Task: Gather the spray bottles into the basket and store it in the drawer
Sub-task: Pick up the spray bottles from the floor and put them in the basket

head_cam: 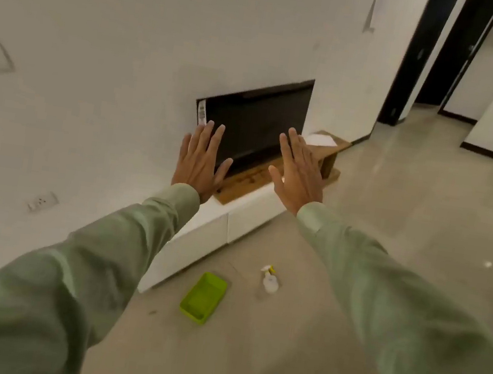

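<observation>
Neither grip held anything: the left hand [200,161] and the right hand [299,172] were both raised with palms forward and fingers spread flat, stretched out ahead on pale green sleeves [95,264]. The hands stood side by side, well apart from each other, seen in front of a dark screen [257,125] set into a recess of the white wall [132,44].

Below them, a lime green basket [203,297] lay on the grey floor [295,352] with nothing visible inside it. A white spray bottle [270,280] with a yellow-tipped head stood upright on the floor near the basket, to its right and slightly farther off, not touching it. Just beyond both ran a low white cabinet [199,240] along the wall, its drawer fronts [253,222] shut. A wooden surface [249,181] sat atop the cabinet beneath the screen. A socket [43,202] was set in the wall at left.
</observation>
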Demonstrator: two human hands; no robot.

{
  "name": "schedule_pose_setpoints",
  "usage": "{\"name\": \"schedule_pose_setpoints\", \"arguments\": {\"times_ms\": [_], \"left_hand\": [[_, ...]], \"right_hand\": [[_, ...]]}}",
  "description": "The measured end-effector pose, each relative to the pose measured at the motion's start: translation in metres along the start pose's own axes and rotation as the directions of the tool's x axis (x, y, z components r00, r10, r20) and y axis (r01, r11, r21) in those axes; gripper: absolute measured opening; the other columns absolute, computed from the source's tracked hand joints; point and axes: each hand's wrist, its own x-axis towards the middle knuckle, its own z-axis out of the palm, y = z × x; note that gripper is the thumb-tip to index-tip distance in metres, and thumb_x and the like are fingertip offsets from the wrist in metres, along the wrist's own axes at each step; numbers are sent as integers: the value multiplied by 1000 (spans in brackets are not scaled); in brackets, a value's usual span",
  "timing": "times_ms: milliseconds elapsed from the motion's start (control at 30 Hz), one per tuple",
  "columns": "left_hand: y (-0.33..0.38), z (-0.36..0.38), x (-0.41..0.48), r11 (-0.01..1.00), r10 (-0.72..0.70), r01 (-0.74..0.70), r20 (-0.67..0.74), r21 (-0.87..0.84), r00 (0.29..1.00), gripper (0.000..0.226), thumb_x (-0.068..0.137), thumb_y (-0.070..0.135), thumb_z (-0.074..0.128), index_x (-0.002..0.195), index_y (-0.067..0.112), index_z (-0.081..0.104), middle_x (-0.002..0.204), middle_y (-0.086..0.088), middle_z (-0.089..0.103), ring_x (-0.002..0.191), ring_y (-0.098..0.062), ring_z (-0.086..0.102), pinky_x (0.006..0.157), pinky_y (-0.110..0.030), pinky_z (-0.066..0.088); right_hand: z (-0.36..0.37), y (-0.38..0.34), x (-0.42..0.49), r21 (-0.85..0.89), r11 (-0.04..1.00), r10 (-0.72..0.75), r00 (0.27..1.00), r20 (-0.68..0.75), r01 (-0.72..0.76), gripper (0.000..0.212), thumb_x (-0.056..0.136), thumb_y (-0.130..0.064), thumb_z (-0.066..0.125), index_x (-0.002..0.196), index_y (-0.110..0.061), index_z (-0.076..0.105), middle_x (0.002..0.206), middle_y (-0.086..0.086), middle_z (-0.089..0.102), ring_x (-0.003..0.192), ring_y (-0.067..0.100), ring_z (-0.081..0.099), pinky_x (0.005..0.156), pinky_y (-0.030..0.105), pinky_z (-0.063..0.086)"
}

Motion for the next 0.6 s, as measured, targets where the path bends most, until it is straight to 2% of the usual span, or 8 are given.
{"name": "schedule_pose_setpoints", "arguments": {"times_ms": [200, 300, 600], "left_hand": [[70, 98, -7, 998, 28, -18, 184, -56, 982, 68, 102, 47, 35, 158, 17, 13, 167, -10, 12, 156, -28, 6, 126, -49, 8], [113, 143, -3, 994, 58, -31, 253, -109, 966, 67, 101, 45, 39, 157, 16, 16, 166, -10, 16, 155, -28, 8, 126, -49, 9], [241, 268, 31, 971, 218, -147, 454, -187, 864, 69, 100, 49, 37, 157, 18, 14, 166, -10, 15, 155, -28, 11, 127, -47, 8]], "right_hand": [[49, 97, -59, 11, 984, 178, 978, 111, -180, 65, 101, -34, 48, 157, -14, 23, 167, 11, 20, 154, 29, 21, 123, 45, 27], [62, 154, -93, 23, 966, 251, 951, 179, -259, 65, 99, -30, 53, 156, -14, 27, 165, 13, 24, 152, 31, 25, 120, 49, 30], [78, 312, -152, -110, 861, 504, 810, 299, -496, 68, 103, -36, 46, 160, -16, 15, 169, 9, 10, 156, 27, 14, 124, 46, 21]]}}
